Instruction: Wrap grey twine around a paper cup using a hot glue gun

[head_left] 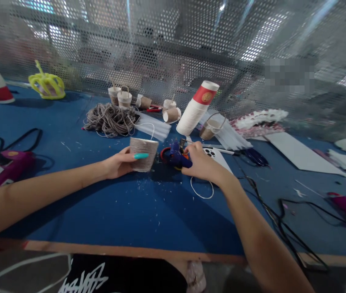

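My left hand [119,164] grips a small cup [145,151] wrapped in grey cord, with the thumb across its side. The cup stands slightly tilted above the blue table, and a loose pale strand rises from its rim. To its right, my right hand [202,163] is closed on a dark blue glue gun [175,155] with orange parts. The hand hides part of the gun. Partly under my right wrist lies a white phone [222,159], and a thin white cord loop [202,197] is on the table in front of that hand.
Behind my hands lie a grey cord bundle [110,119], clear glue sticks [154,127] and small handled cups [124,99]. A tall paper-cup stack [195,110] leans right. Purple glue guns [12,167] and black cables [283,224] lie to both sides. Perforated metal [167,49] stands behind the table.
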`<state>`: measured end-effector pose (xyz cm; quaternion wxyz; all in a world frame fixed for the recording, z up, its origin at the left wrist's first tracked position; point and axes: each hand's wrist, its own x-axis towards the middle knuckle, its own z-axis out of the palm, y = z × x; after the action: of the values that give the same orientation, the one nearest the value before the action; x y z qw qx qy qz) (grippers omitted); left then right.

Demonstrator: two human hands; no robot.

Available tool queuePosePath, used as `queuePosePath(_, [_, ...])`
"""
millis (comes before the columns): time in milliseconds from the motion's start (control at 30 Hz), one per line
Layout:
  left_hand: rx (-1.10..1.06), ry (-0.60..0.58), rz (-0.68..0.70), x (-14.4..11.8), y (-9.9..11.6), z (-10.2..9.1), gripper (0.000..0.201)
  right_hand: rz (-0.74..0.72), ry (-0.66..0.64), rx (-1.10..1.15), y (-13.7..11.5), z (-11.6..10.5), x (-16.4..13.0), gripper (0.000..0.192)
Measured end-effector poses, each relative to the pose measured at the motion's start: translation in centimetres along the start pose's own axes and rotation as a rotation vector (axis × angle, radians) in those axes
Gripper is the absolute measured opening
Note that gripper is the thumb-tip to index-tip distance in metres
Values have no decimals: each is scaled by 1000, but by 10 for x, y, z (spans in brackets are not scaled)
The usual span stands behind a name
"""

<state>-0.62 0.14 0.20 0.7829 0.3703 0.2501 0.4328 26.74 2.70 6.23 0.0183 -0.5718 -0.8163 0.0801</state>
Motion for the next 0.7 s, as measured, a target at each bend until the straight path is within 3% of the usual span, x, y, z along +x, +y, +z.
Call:
queuePosePath(167, [82,66,52,2,-3,6,59,-23,104,-108,-8,11,5,29])
queuePosePath(333, [46,140,58,1,0,13,64,25,257,-49,-6,1,4,14])
queuePosePath(433, [43,176,90,1,-1,15,65,5,334,211,-6,-8,0,7])
queuePosePath(533, [25,217,132,3,-3,14,65,-3,333,660,-10,-13,-7,9])
queuePosePath(633, [19,238,170,6,-5,14,65,-41,281,1067,-16,-14,-14,24])
queuePosePath(700, [26,244,176,6,-5,16,65,-116,275,1125,-21,-14,-20,31])
